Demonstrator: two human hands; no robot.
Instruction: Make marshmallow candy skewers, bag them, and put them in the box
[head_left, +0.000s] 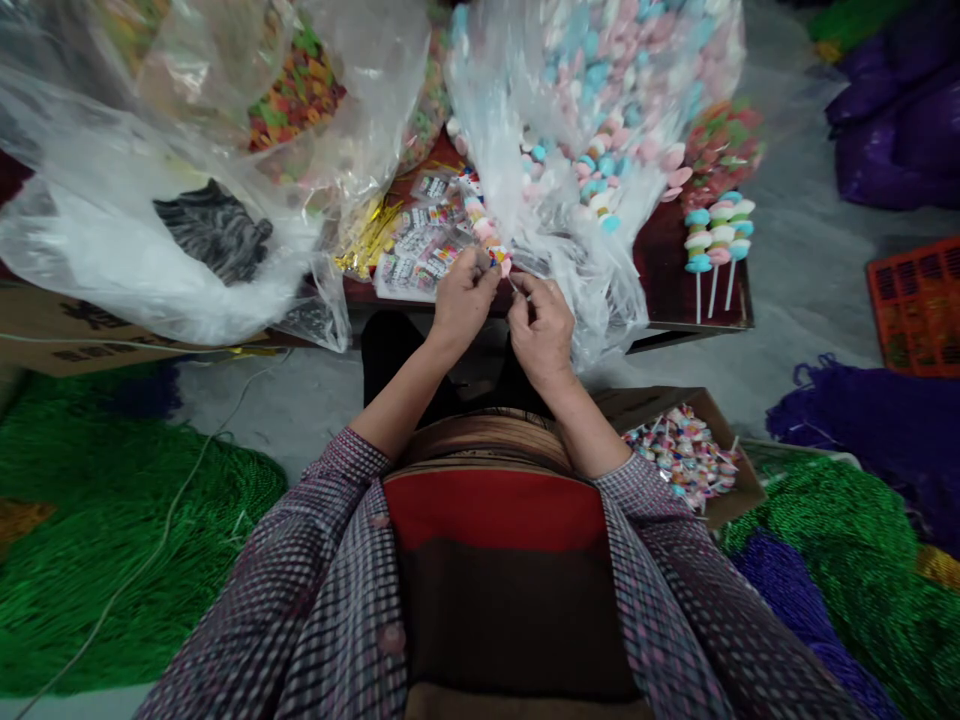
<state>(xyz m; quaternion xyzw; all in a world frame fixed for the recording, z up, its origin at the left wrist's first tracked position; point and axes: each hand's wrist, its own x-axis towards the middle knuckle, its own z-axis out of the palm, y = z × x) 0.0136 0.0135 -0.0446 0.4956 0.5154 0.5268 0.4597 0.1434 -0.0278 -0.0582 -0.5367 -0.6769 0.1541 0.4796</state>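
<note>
Between my hands, at the table's front edge, is a candy skewer (487, 228) of stacked soft candies in a printed clear wrapper. My left hand (466, 292) pinches its lower end. The fingers of my right hand (541, 318) are closed round the thin white stick just below the candies. Flat printed wrappers (420, 250) lie left of the skewer, with gold twist ties (371, 238) beside them. A big clear bag (600, 60) of pink, blue and white candies stands behind my right hand. Three unwrapped candy skewers (720, 235) lie at the table's right corner.
Bags of ring candies (296, 95) fill the back left, near a dark grey bundle (214, 230) on plastic. A cardboard box (742, 490) with wrapped skewers stands low at my right. Green netting (135, 530), purple netting (870, 440) and an orange crate (915, 305) are on the floor.
</note>
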